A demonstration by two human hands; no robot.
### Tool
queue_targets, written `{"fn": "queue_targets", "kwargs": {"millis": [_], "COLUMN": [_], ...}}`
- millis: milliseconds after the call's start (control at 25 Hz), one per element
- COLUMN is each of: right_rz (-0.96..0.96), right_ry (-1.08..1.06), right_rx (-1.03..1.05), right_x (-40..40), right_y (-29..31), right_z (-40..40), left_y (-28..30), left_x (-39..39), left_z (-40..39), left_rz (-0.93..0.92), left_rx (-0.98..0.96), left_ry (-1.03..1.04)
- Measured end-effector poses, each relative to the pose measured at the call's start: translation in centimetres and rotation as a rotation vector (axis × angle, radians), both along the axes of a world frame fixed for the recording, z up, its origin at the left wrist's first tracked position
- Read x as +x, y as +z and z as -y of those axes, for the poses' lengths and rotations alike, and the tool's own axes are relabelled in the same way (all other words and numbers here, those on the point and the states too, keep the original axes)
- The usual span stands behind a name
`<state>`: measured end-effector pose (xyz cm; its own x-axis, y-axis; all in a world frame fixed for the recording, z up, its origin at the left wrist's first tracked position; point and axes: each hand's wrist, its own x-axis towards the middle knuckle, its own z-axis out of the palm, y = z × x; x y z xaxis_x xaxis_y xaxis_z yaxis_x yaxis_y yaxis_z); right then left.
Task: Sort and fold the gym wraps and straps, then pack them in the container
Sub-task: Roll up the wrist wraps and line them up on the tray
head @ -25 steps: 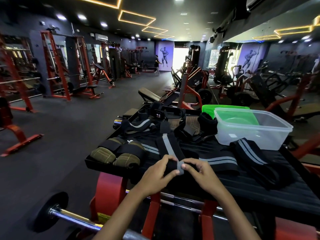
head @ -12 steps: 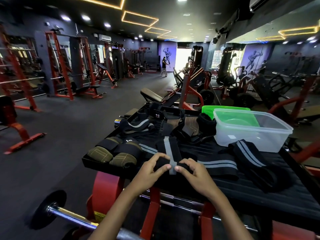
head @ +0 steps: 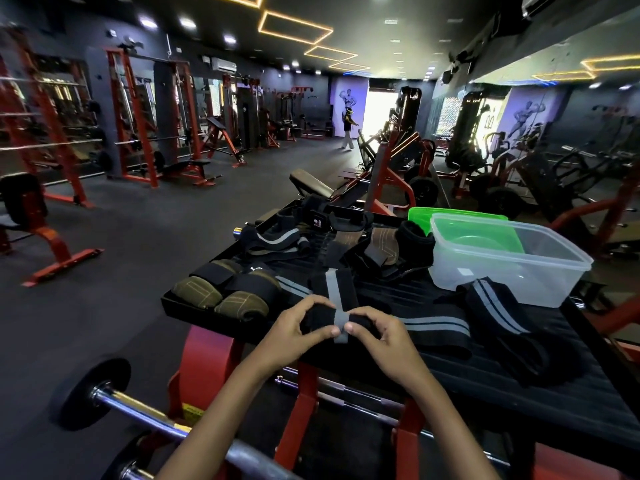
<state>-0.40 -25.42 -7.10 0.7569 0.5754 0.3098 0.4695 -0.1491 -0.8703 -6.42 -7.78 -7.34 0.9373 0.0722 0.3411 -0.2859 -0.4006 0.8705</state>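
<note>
Since a second ago both my hands have worked the end of the striped wrap (head: 335, 299) over on itself, so now there's a chunky rolled bit sitting crosswise at the near edge of the worktop (head: 519, 386) where before I was just pinching a flat tip. My left hand (head: 294, 330) has its fingers curled over the left end of that roll with the thumb underneath, and my right hand (head: 381, 336) grips the right end the same way, thumbs nearly meeting at the grey stripe. The unrolled rest of the wrap runs straight away from me toward the middle of the worktop. A second long wrap (head: 429, 323) with pale stripes lies flat across, passing just behind my right hand, and another striped wrap (head: 498, 313) is bunched up to the right of it, its far end touching the clear container (head: 509, 258). That container sits at the far right corner, open, with a green lid (head: 450, 216) behind it. At the near left corner there are olive padded grips (head: 221, 292) with black straps round them, and along the far edge a heap of black and brown straps (head: 346, 244). Below the worktop there's a barbell (head: 138, 407) on the red frame.
</note>
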Motion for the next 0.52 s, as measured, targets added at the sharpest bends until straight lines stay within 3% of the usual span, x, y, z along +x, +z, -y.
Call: {"fn": "queue_targets", "kwargs": {"millis": [160,280,360,520], "right_rz": [0.0,0.219,0.261,0.182], "right_ry": [0.03,-0.037,-0.081,-0.182], "right_rx": [-0.013,-0.114,-0.076,0.005], "right_x": [0.0,-0.4,-0.3,1.1], "right_y": [0.2,0.1,0.6,1.9], "right_z": [0.0,-0.1,-0.3,-0.9], "left_y": [0.0,0.6,1.2,3.2], "left_x": [0.1,0.0,0.2,1.3], "left_z": [-0.1,-0.4,-0.6,-0.4], "left_rz": [-0.017,-0.043,-0.08,-0.104], "left_rx": [0.003,-0.038,-0.037,0.312], "left_ry": [0.02,-0.039,-0.118,-0.142]}}
